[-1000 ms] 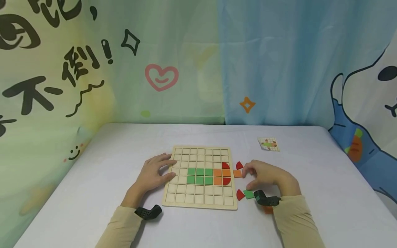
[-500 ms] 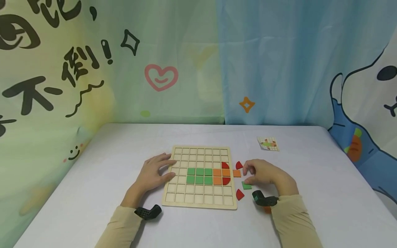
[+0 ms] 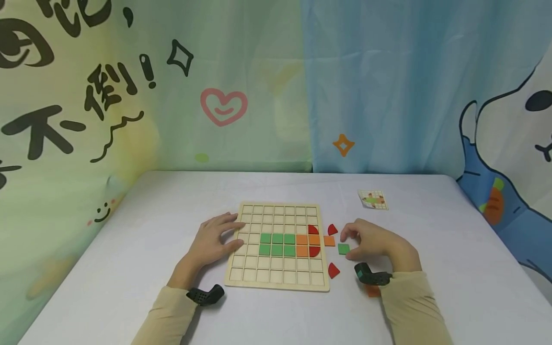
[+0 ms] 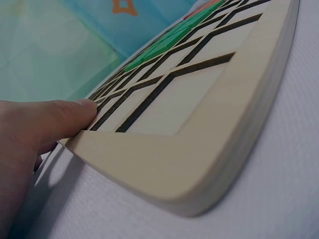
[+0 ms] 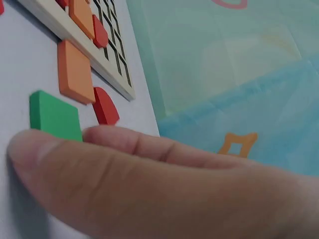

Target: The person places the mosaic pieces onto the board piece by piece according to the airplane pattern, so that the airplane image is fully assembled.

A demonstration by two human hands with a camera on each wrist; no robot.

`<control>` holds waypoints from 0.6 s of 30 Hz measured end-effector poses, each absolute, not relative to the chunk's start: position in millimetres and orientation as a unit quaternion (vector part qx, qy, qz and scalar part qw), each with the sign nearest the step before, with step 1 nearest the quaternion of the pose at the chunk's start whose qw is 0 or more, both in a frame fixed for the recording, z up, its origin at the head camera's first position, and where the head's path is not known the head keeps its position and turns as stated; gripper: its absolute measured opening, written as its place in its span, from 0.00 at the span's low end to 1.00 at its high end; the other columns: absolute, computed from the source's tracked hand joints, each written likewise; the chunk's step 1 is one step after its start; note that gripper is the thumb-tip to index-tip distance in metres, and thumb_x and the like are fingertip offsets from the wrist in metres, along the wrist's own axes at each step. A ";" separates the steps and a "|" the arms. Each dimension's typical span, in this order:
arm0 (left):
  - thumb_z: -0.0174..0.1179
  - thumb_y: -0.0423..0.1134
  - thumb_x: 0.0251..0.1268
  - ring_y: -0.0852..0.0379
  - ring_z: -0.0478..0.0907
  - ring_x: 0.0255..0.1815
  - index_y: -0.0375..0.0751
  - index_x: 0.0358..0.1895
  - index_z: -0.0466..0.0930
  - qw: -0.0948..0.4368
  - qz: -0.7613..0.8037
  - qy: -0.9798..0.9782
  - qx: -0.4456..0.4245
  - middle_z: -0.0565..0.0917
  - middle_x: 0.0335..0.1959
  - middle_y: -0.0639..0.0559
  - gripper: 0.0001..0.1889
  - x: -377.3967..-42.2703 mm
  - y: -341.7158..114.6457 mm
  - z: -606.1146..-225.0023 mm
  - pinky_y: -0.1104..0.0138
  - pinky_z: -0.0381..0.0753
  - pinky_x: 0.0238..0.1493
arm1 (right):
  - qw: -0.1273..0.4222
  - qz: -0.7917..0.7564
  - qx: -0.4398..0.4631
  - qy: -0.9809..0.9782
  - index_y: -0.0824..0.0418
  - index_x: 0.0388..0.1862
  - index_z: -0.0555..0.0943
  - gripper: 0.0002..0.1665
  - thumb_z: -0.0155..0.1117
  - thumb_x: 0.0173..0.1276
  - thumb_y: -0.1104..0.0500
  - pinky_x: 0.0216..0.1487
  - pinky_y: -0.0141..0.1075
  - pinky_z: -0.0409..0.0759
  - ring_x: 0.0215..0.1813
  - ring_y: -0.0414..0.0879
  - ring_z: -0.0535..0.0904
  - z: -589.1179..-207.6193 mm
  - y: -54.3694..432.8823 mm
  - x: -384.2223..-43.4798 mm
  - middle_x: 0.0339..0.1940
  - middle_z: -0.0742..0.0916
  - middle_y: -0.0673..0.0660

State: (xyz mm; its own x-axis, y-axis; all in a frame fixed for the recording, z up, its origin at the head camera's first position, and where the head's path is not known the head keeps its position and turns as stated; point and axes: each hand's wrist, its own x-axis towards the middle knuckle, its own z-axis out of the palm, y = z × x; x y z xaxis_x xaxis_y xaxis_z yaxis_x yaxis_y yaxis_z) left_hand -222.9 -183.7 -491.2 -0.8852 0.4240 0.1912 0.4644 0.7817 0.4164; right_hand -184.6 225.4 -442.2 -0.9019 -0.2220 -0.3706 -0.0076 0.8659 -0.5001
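A pale wooden grid board lies on the table, with green, orange and red pieces in its middle rows. My left hand rests at the board's left edge; its thumb lies on the rim in the left wrist view. Right of the board, my right hand pinches a loose green square tile between thumb and fingers, low at the table. The right wrist view shows this green tile partly behind the thumb.
Beside the board's right edge lie a loose orange square and two red quarter-round pieces, one farther back and one nearer. An orange piece shows partly under the right wrist. A small pattern card lies farther back.
The green tile has slid away from the nearer red piece, toward the back, up near the loose orange square. My right hand has shifted slightly back with it. The left hand stays put.
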 end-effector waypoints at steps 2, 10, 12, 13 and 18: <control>0.58 0.62 0.58 0.48 0.61 0.73 0.57 0.59 0.78 0.043 -0.233 -0.943 -0.235 0.71 0.68 0.52 0.27 -222.9 -184.0 -491.1 0.46 0.56 0.70 | 0.212 -0.249 -0.058 0.943 0.50 0.38 0.78 0.19 0.77 0.49 0.54 0.49 0.44 0.76 0.47 0.49 0.69 -442.1 223.9 -185.5 0.43 0.77 0.53; 0.58 0.62 0.58 0.49 0.60 0.73 0.57 0.59 0.78 0.042 -0.239 -0.941 -0.237 0.71 0.68 0.52 0.27 -223.1 -183.9 -490.6 0.46 0.55 0.70 | 0.197 -0.267 -0.055 0.942 0.51 0.37 0.81 0.15 0.76 0.51 0.54 0.41 0.38 0.74 0.42 0.48 0.71 -447.5 229.2 -189.4 0.36 0.78 0.52; 0.59 0.61 0.58 0.48 0.60 0.73 0.57 0.59 0.78 0.040 -0.241 -0.940 -0.237 0.71 0.68 0.52 0.26 -223.0 -183.7 -489.8 0.46 0.55 0.70 | 0.188 -0.277 -0.055 0.941 0.51 0.38 0.81 0.15 0.76 0.51 0.54 0.37 0.36 0.73 0.39 0.47 0.71 -449.2 231.4 -189.6 0.33 0.78 0.52; 0.59 0.61 0.58 0.48 0.60 0.73 0.57 0.59 0.78 0.039 -0.241 -0.940 -0.237 0.71 0.68 0.52 0.26 -222.9 -183.7 -489.6 0.46 0.55 0.70 | 0.184 -0.281 -0.055 0.940 0.51 0.38 0.82 0.16 0.76 0.51 0.53 0.36 0.36 0.72 0.38 0.47 0.71 -450.8 232.6 -190.1 0.31 0.77 0.52; 0.59 0.61 0.58 0.48 0.60 0.73 0.57 0.59 0.78 0.039 -0.239 -0.941 -0.236 0.71 0.68 0.52 0.27 -222.8 -183.6 -489.6 0.46 0.55 0.70 | 0.165 -0.303 -0.050 0.937 0.53 0.41 0.82 0.18 0.75 0.52 0.52 0.32 0.35 0.70 0.33 0.46 0.71 -455.8 237.1 -192.6 0.28 0.77 0.53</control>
State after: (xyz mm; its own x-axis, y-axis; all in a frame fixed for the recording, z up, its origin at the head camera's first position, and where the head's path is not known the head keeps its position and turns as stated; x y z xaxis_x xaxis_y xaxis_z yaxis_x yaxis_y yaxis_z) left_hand -222.8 -183.6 -489.6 -0.8856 0.4256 0.1858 0.4627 0.7748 0.4309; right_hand -192.6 237.1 -455.8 -0.9404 -0.1931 -0.2799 0.0071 0.8118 -0.5839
